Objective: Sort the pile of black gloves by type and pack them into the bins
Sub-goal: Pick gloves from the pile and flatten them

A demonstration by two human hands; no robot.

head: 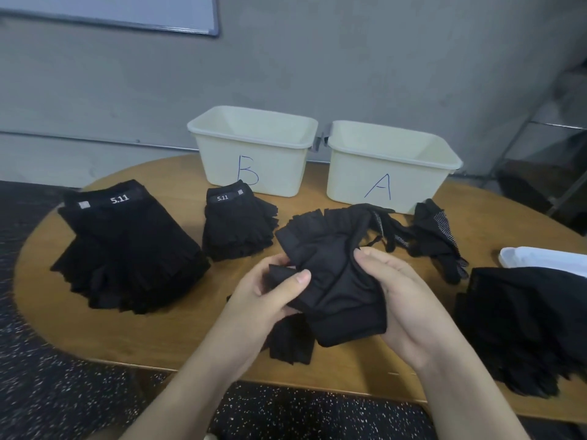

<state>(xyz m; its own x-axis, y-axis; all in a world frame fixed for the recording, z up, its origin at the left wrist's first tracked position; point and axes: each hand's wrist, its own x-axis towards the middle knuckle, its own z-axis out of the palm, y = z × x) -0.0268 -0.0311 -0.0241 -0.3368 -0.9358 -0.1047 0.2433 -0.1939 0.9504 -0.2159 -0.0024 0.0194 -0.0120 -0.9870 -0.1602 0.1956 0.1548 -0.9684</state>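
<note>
both hands up over the near middle of the round brown wooden table [178,341], sharing one stack of black fingerless fabric gloves [330,281]; left hand [266,300] curled round the stack's left side, thumb pressed on top; right hand [400,300] cupped under and round the right side, fingertips hooked over the upper edge; held this way, probably, to square the stack and check its type before packing; a few more black gloves lying flat beneath the hands at the near edge [290,344].

already grouped by kind, it seems: large flat pile of black gloves with a "5.11" band [127,252] at far left; smaller "5.11" bundle [238,227] just in front of the cream plastic bin marked b [251,150]; loose black gloves with white grip dots [438,236] near the cream plastic bin marked a [390,166]; dark heap of long-fingered black gloves [527,328] at the right, overhanging the table's near edge; white flat object [546,257] behind it, kind unclear.

both bins open-topped, side by side at the far edge, contents not visible; path up and over to either rim open above the piles; little bare wood left except near left.
</note>
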